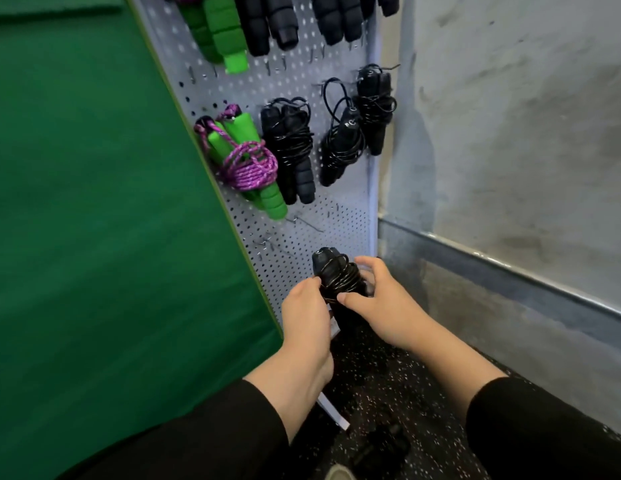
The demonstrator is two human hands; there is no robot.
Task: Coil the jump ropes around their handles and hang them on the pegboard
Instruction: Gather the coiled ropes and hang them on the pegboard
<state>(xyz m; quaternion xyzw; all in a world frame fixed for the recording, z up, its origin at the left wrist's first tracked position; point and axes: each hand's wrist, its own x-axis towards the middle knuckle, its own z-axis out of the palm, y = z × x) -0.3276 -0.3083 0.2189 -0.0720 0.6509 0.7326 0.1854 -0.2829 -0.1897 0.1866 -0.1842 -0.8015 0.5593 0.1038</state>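
I hold a black jump rope (331,271) low in front of the white pegboard (337,216), its thin cord coiled round the paired handles. My left hand (307,311) grips the handles from the left, fingers curled at the coil. My right hand (382,299) grips the bundle from the right, thumb pressed on the cord. Above hang coiled ropes: a green-handled one with purple cord (246,161) and three black ones (291,147), (340,143), (375,109). More green and black handles (285,19) hang along the top row.
Bare metal hooks (304,221) stick out of the pegboard just above the held rope. A green mat (94,202) leans at the left. A grey concrete wall (510,133) with a metal rail stands at the right. The floor is black speckled rubber (388,375).
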